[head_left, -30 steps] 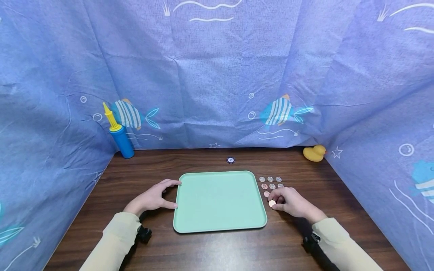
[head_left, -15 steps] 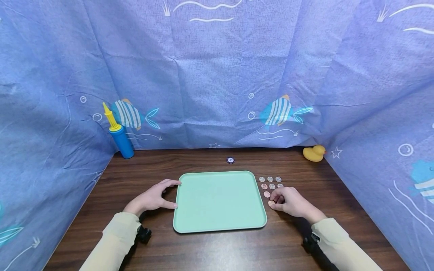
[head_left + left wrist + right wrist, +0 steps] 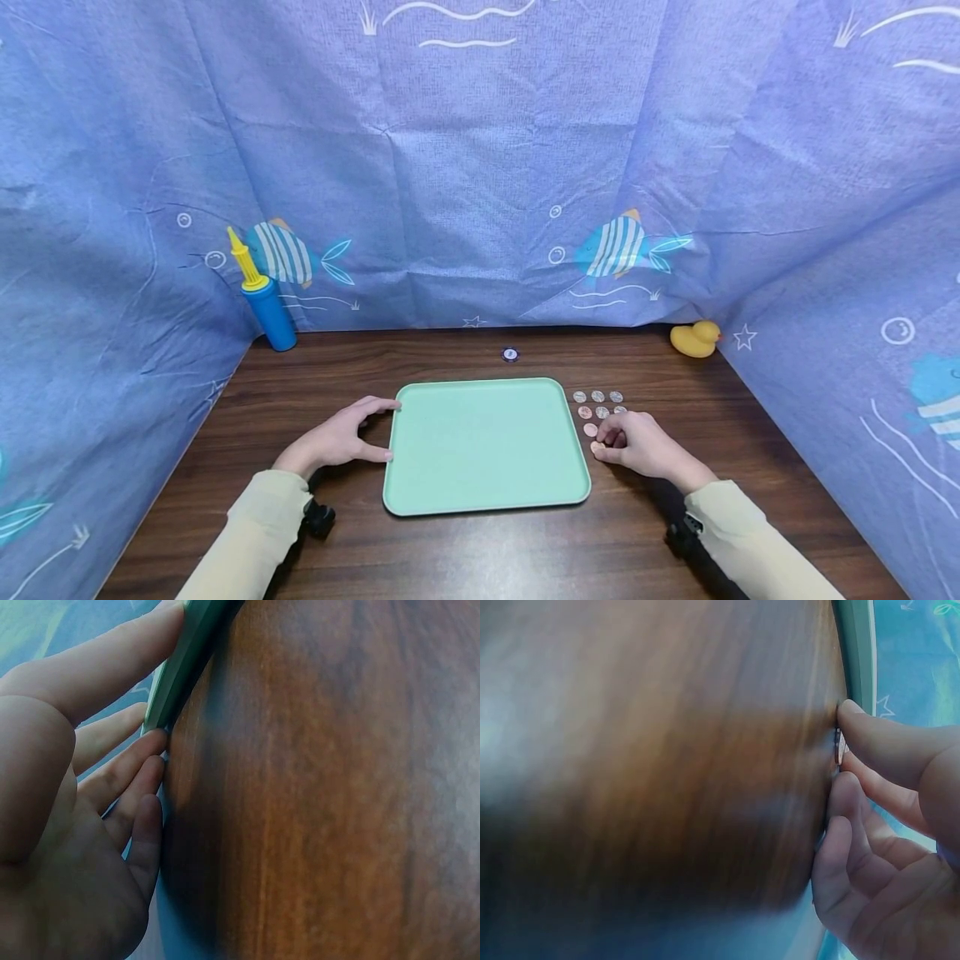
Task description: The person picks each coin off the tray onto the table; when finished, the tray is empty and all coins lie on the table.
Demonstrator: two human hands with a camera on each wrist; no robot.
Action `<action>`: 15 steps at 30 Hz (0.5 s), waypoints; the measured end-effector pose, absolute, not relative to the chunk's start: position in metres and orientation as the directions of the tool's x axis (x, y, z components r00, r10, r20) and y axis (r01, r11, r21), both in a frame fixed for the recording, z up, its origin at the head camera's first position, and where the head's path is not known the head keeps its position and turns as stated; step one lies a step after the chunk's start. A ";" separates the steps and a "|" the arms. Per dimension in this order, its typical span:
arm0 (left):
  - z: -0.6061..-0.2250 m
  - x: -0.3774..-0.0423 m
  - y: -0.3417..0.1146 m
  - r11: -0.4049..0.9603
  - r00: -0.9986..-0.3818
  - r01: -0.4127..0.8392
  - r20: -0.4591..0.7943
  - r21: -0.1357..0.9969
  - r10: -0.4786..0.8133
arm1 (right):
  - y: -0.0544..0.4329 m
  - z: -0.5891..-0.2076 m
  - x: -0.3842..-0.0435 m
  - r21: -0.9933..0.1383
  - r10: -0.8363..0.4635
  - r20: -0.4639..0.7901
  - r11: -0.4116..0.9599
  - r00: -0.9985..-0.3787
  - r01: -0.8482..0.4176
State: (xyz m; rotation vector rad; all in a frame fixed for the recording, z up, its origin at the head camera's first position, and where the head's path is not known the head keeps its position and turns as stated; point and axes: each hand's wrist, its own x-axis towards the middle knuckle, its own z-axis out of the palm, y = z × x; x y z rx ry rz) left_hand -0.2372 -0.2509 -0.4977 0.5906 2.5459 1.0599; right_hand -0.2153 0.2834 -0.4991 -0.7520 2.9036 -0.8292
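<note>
A pale green rectangular tray (image 3: 487,450) lies flat on the table. At its left rim my left hand (image 3: 337,437) rests with thumb and fingers spread, fingertips touching the edge; the left wrist view shows the thumb against the tray's side (image 3: 184,671). To the right of the tray, my right hand (image 3: 647,446) pinches a copper-coloured coin (image 3: 597,447) by its edges, low at the table surface. In the right wrist view that coin (image 3: 840,748) appears edge-on between thumb and forefinger. Behind it sits another copper coin (image 3: 590,430), then rows of silver coins (image 3: 597,397) and one more copper coin (image 3: 585,412).
A blue and white poker chip (image 3: 510,354) lies behind the tray. A yellow rubber duck (image 3: 694,340) occupies the back right corner, and a blue hand pump (image 3: 270,312) with a yellow nozzle stands back left. Blue fish-print cloth (image 3: 480,208) encloses the table's back and sides.
The right hand has shifted the pinched coin slightly left and back, closer to the tray and the copper coin behind it. The left hand and tray have stayed still.
</note>
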 end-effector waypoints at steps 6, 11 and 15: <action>-0.498 -0.237 -0.251 0.643 -0.862 0.259 -0.128 0.720 0.490 | 0.283 -0.500 -0.216 -0.514 -0.451 0.088 0.744 -0.888 -0.428; -0.497 -0.237 -0.251 0.644 -0.863 0.252 -0.133 0.723 0.488 | 0.282 -0.500 -0.216 -0.510 -0.444 0.084 0.750 -0.892 -0.421; -0.497 -0.238 -0.250 0.647 -0.864 0.250 -0.136 0.720 0.485 | 0.283 -0.497 -0.216 -0.504 -0.450 0.086 0.750 -0.889 -0.428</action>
